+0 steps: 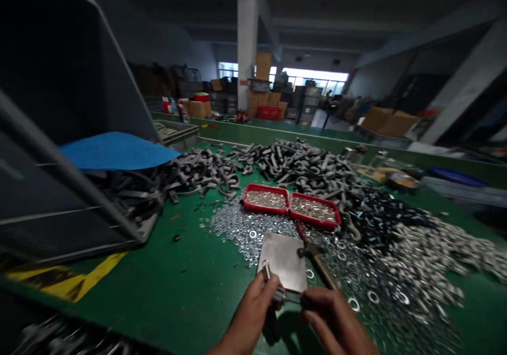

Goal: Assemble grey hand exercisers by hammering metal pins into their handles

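My left hand [251, 307] is closed on a dark part with a coil spring [266, 271] sticking up past the thumb. A small metal ring [282, 294] shows beside its fingertips. My right hand [336, 315] is closed round the dark end of a thin metal rod [293, 298], which reaches across to the part in my left hand. The fingers hide most of both things. Just beyond the hands lies a flat metal plate [283, 257]. A hammer [319, 262] rests at the plate's right side, partly hidden by my right hand.
Two joined red trays [312, 211] of small metal pieces stand among loose washers [233, 228]. Grey curved parts [301, 165] are heaped behind, black pieces [370, 212] and whitish pieces [428, 254] at right. A large tilted grey crate [71, 207] with a blue sheet [119, 151] stands left.
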`<state>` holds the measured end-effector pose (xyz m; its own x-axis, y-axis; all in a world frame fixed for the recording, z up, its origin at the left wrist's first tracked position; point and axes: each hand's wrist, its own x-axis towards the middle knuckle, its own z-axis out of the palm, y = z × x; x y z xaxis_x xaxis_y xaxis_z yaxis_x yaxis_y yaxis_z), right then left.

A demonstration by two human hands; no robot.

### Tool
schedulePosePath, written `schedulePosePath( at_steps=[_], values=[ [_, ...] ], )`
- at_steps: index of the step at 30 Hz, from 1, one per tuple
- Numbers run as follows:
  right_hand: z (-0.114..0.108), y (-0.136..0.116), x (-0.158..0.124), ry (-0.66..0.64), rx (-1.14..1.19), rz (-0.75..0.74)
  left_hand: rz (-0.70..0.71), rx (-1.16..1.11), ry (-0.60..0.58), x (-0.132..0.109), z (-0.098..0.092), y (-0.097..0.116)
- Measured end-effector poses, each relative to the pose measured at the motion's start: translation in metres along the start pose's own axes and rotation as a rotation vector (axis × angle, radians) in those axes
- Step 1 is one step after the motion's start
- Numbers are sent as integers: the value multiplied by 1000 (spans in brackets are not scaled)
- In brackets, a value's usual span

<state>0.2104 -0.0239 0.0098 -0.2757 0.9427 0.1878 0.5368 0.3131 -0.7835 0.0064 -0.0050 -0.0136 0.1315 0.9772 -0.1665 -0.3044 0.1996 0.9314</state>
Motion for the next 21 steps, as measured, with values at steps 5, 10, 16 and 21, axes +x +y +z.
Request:
schedulePosePath(
  at_steps=[5, 10, 16, 21],
  values=[
    [18, -4, 4, -22, -57, -224, -35, 56, -61, -1, 2, 1],
    [24, 0, -1, -22, 86, -47, -43, 158, -50, -6, 9, 3],
    [33, -9, 7, -161, 750, 349, 143, 477, 17, -9, 7, 5],
    [37, -18, 14, -266, 885, 551, 258, 662, -15, -4, -3, 5]
  ],
)
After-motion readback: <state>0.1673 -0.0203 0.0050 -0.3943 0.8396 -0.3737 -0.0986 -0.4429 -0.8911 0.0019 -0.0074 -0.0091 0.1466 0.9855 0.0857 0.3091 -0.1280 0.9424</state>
